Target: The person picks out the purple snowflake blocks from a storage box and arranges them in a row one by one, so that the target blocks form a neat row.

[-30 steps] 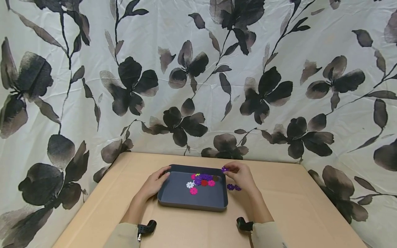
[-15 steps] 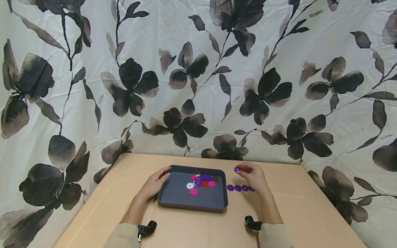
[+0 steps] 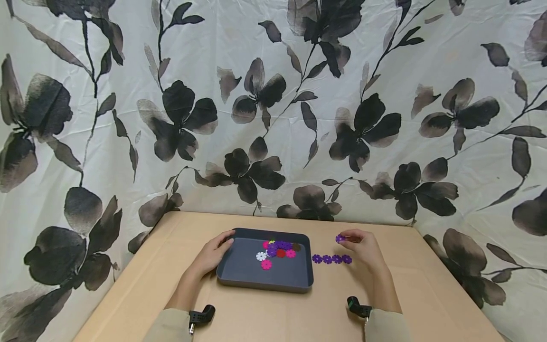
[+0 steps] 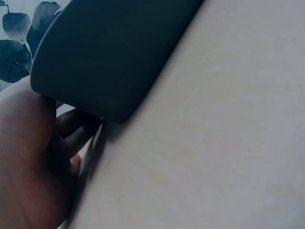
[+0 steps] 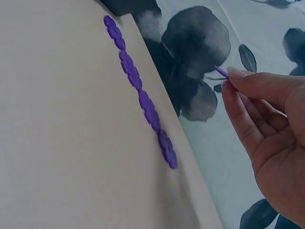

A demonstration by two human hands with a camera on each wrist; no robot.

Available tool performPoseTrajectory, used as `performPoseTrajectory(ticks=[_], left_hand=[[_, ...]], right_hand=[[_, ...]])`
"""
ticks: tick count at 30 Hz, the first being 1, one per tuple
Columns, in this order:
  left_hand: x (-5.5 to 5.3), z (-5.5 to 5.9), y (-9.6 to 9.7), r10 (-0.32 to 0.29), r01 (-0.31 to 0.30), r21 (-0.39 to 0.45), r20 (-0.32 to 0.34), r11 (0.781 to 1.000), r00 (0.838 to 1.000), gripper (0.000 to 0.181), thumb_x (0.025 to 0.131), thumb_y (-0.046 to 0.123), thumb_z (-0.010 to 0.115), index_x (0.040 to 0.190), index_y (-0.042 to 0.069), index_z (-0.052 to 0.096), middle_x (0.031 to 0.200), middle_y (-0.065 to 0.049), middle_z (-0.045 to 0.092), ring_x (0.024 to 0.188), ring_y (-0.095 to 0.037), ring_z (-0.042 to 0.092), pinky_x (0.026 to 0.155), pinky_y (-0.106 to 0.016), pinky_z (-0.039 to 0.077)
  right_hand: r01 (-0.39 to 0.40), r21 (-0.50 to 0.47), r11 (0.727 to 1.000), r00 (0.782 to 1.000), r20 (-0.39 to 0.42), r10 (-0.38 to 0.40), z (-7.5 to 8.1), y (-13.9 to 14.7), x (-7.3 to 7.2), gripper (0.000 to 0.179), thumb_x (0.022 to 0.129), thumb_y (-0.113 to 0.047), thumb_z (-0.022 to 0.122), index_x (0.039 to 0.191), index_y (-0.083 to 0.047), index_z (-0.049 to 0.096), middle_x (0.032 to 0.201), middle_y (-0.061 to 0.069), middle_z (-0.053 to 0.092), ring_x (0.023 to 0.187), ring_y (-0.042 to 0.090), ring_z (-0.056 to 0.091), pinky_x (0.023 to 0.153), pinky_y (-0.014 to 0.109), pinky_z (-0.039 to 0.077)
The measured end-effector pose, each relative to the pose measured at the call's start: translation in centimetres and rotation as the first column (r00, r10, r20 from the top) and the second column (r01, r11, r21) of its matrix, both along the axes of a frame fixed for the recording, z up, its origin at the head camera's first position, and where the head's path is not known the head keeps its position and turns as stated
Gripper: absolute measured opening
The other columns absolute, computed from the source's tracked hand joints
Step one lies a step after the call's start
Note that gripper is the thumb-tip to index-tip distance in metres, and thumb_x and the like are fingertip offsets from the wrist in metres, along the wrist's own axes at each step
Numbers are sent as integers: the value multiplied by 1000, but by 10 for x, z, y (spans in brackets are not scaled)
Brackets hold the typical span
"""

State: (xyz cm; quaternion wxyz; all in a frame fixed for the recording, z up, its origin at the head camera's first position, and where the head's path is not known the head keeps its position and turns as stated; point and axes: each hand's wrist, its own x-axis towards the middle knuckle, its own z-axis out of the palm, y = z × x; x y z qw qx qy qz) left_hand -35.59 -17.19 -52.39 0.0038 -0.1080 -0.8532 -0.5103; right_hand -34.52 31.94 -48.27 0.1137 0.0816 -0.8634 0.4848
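Note:
My right hand (image 3: 363, 247) pinches a purple flower-shaped piece (image 3: 339, 238) between thumb and fingertips, raised above the table. In the right wrist view this purple piece (image 5: 220, 72) shows edge-on. Below it, several matching purple pieces form a straight row (image 3: 332, 259) on the table, running rightward from beside the tray. The dark grey tray (image 3: 243, 275) lies to the left of the row. My left hand (image 3: 211, 251) grips its left side, thumb at the rim; in the left wrist view fingers curl against the tray's outer wall (image 4: 109, 57).
Inside the tray, towards its back right, lie a white piece (image 3: 261, 256), a red piece (image 3: 280, 253), pink pieces (image 3: 266, 264), a brown piece (image 3: 296, 247) and more purple ones. The tan table (image 3: 265, 313) ends at a floral cloth (image 3: 299, 142) behind.
My right hand has moved rightward from the tray's right edge, still pinching the purple piece. More of the purple row now shows. The left hand and tray have stayed put.

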Motion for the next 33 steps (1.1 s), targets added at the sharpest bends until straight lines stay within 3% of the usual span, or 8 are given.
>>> performPoseTrajectory(ticks=[5,12,33], left_hand=[[0,2,0,-1,1,0,5,1000,1000,47,111,35,50,156,20,49,164,-14,43,156,-39,33,127,-59,27],[0,3,1,3,-3,-9,6,1000,1000,47,111,34,50,156,21,49,164,-13,43,155,-39,33,127,-61,26],[0,1,0,-4,4,-6,6,1000,1000,47,111,35,51,156,21,49,164,-14,44,155,-39,34,127,-60,27]], right_hand=[[8,-6,1000,1000,29,-8,-1,10,2,33,93,-3,76,125,4,71,119,23,74,102,24,73,81,14,57],[34,15,999,998,54,-35,-5,20,5,30,92,-1,77,121,6,72,115,24,75,96,15,71,80,15,57],[84,8,996,978,191,-84,-13,37,17,28,93,1,73,121,6,72,113,20,75,96,14,68,81,18,54]])
